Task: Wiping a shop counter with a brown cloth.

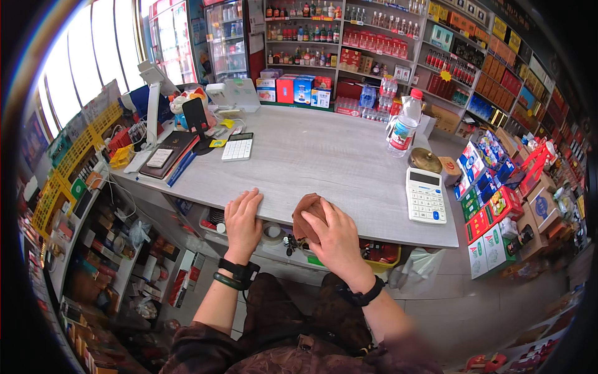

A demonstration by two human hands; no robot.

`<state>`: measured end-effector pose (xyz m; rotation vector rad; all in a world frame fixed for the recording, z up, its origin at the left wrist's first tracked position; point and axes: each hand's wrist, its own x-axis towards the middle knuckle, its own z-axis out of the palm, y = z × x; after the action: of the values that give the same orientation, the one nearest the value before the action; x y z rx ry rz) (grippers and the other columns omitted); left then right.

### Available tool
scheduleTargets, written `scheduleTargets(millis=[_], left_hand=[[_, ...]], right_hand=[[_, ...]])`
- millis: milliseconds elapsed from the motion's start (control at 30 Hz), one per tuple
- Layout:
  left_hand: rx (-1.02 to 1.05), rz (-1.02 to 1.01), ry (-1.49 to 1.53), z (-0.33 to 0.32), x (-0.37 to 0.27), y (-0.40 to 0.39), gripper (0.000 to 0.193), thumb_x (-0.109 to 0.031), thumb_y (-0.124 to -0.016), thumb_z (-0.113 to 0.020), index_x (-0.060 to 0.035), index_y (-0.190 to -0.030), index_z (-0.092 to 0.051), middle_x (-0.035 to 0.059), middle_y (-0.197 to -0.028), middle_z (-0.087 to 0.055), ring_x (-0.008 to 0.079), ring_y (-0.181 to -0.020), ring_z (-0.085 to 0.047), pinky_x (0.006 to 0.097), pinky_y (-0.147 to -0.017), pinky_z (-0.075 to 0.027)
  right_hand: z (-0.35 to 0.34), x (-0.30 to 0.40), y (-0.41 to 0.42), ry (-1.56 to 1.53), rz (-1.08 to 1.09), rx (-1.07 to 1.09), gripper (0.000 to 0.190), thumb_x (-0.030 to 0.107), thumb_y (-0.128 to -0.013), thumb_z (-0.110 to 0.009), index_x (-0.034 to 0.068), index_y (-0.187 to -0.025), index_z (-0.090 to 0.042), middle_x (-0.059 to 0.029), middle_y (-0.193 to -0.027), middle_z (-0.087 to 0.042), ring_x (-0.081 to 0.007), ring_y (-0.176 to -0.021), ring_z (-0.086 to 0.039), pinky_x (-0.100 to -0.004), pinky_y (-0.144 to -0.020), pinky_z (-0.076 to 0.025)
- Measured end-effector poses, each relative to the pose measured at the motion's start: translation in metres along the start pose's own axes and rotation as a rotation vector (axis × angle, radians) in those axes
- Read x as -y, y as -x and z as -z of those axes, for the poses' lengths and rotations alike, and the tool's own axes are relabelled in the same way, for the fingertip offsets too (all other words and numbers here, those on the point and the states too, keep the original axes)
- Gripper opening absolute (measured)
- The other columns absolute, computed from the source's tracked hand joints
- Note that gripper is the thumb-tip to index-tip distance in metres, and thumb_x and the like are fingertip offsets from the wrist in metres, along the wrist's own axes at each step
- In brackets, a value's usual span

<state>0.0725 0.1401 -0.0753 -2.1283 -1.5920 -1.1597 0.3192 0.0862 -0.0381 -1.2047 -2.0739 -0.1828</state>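
Under the fingers of my right hand (334,236) is a folded brown cloth (309,212), held at the front edge of the grey wood-grain counter (317,159). Part of the cloth hangs over that edge. My left hand (244,219) rests palm down on the same edge, a little to the left, with nothing in it. To the right on the counter lies a large white calculator (426,195). Behind it sit a round brass-coloured lidded object (424,160) and a clear plastic bottle with a red cap (405,125).
At the left stand a smaller white calculator (238,147), a phone on a stand (195,114), notebooks (170,152) and a lucky-cat figure (184,107). An open shelf with a yellow tray (387,262) runs below the counter. Stacked boxed goods (495,210) flank the right side.
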Motion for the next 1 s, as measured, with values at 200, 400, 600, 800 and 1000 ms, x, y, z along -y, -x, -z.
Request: scheduleTargets(millis=[200,400,600,800,1000], left_hand=[[0.014,0.003,-0.009,0.002,-0.001,0.0,0.057,0.003,-0.077,-0.065,-0.0118,-0.132,-0.065,0.0041,-0.147,-0.064,0.0286,-0.14,-0.054,0.0539,-0.118,-0.036],[0.013,-0.003,-0.022,0.0,0.001,0.0,0.056,0.002,-0.077,-0.066,-0.0114,-0.131,-0.065,0.0045,-0.146,-0.065,0.0285,-0.14,-0.054,0.0537,-0.118,-0.036],[0.005,-0.01,-0.016,0.001,0.001,0.0,0.055,0.002,-0.077,-0.065,-0.0112,-0.131,-0.065,0.0047,-0.146,-0.065,0.0286,-0.139,-0.055,0.0531,-0.117,-0.036],[0.011,-0.009,-0.016,0.001,0.001,-0.001,0.055,0.002,-0.078,-0.064,-0.0114,-0.131,-0.065,0.0049,-0.146,-0.065,0.0286,-0.14,-0.055,0.0531,-0.117,-0.036],[0.03,0.004,-0.004,0.001,0.002,0.0,0.059,0.003,-0.076,-0.067,-0.0122,-0.133,-0.065,0.0048,-0.148,-0.064,0.0301,-0.141,-0.053,0.0531,-0.119,-0.035]], right_hand=[[0.001,-0.001,0.003,-0.016,0.015,-0.003,0.059,0.017,-0.079,-0.084,0.02,-0.135,-0.065,-0.0201,-0.149,-0.054,-0.0393,-0.134,-0.055,-0.0518,-0.107,-0.047],[0.007,-0.003,0.012,-0.05,0.024,0.001,0.06,0.015,-0.079,-0.084,0.021,-0.136,-0.065,-0.019,-0.15,-0.053,-0.0392,-0.136,-0.054,-0.052,-0.108,-0.046],[0.016,-0.005,0.019,-0.069,0.022,0.017,0.062,0.015,-0.079,-0.085,0.022,-0.137,-0.064,-0.0187,-0.151,-0.051,-0.0389,-0.137,-0.053,-0.0522,-0.109,-0.046],[0.029,-0.008,0.028,-0.063,0.013,0.048,0.064,0.014,-0.079,-0.085,0.022,-0.138,-0.063,-0.0178,-0.152,-0.05,-0.038,-0.139,-0.052,-0.0522,-0.11,-0.045],[0.042,-0.016,0.04,-0.036,-0.007,0.06,0.063,0.014,-0.079,-0.084,0.023,-0.138,-0.063,-0.0167,-0.153,-0.05,-0.0378,-0.139,-0.051,-0.0517,-0.111,-0.044]])
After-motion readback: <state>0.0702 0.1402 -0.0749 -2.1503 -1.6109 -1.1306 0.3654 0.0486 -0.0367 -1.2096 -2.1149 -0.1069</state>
